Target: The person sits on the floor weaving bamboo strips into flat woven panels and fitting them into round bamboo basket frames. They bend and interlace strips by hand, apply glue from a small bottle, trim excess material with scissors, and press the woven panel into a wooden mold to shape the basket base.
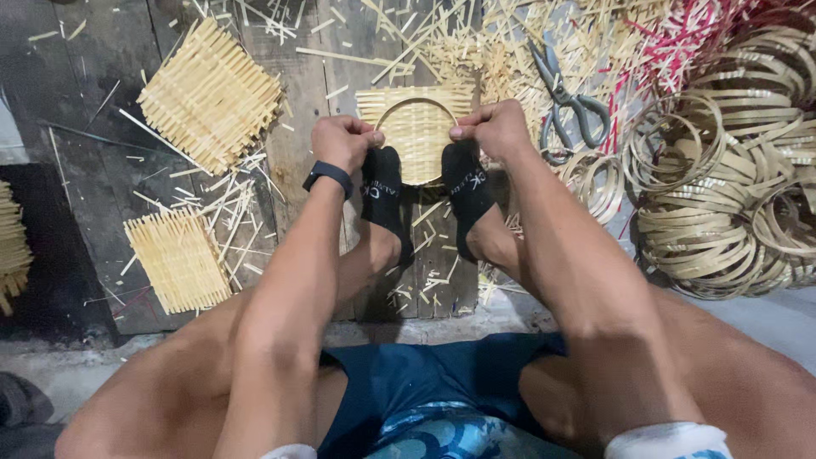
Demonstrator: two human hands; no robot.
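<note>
Hands at the far end of the legs, both clenched on one woven mat (416, 127). Left hand (342, 141) pinching the left edge of a thin bamboo ring (416, 104) laid on the mat, thumb and fingers curled tight; right hand (493, 127) gripping the ring's right edge the same way. Mat lying flat on the floor planks (323, 76), just past the toes, pinned at its near edge by two feet in black socks (466, 191), seemingly so the weave stays put while the ring is pressed down onto it. Ring centred on the square, likely as a guide for a round shape. Black band (328, 175) on the left wrist.

Mat made of flat pale strips, crossed in a tight grid, ends sticking out ragged on all sides. Two more mats of the same kind to the left: one (210, 95) turned at an angle near the top, one (178, 259) lower down, both with fringed edges and well apart from the hands. Offcuts (229, 200) scattered thin and splintery across dark, worn wood between them. Scissors (565, 106) with grey handles resting open just right of the right hand, within easy reach, on a heap of loose strips, some dyed pink-red. Further right, a big pile of hoops (722, 195), smooth, springy bands bent into circles and stacked loosely over one another.
</note>
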